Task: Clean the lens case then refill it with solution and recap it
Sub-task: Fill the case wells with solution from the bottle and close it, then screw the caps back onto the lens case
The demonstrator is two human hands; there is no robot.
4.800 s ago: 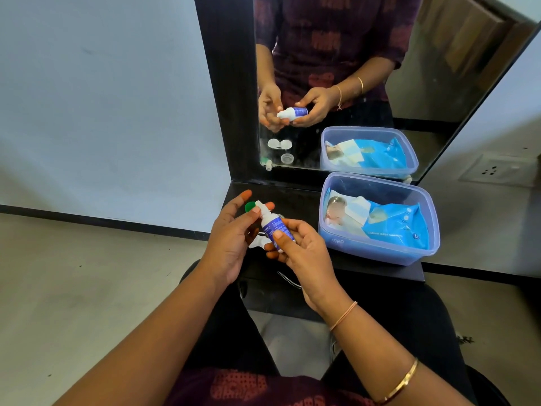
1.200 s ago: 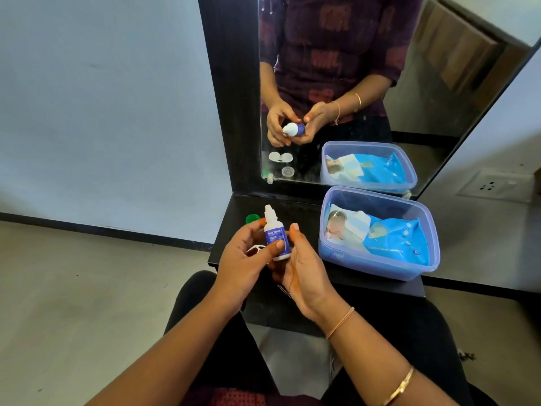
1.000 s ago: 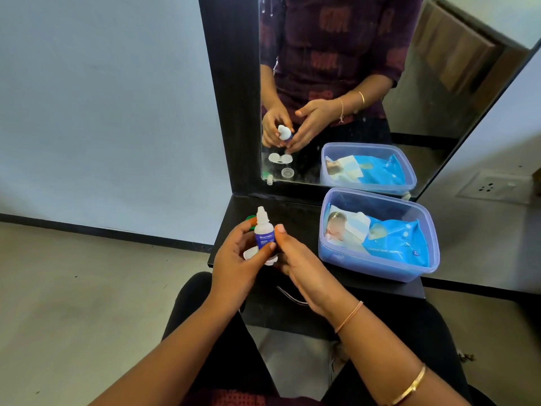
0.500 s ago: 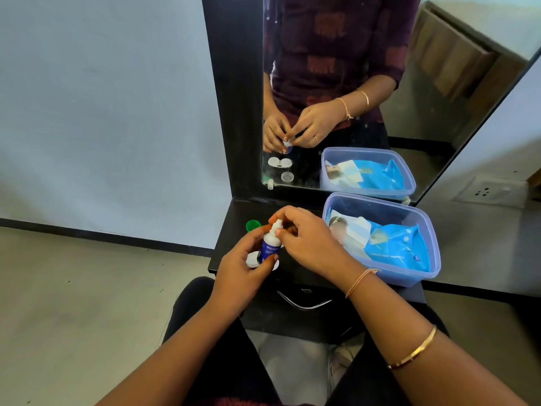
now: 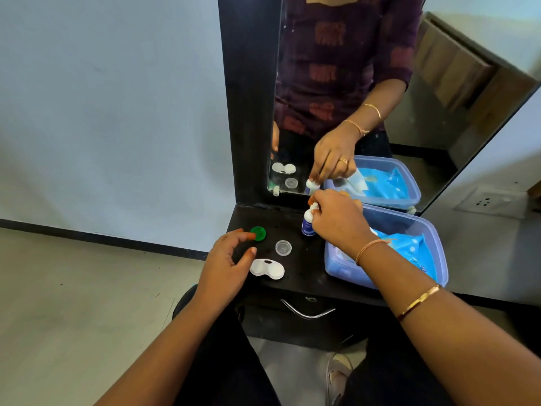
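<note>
Now the left hand [image 5: 227, 257] has let go of the bottle [image 5: 308, 228]; its loose, spread fingers hold nothing beside the green cap [image 5: 258, 233]. The open lens case [image 5: 267, 269] and a clear cap [image 5: 283, 247] lie on the desk [image 5: 297, 278]. The right hand [image 5: 336, 221] pinches the standing bottle's top with its fingers, near the blue box [image 5: 348, 269].

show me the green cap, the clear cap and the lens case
green cap [image 5: 258, 233], head view, centre of the disc
clear cap [image 5: 283, 247], head view, middle of the disc
lens case [image 5: 267, 269], head view, bridge between its two wells
</note>
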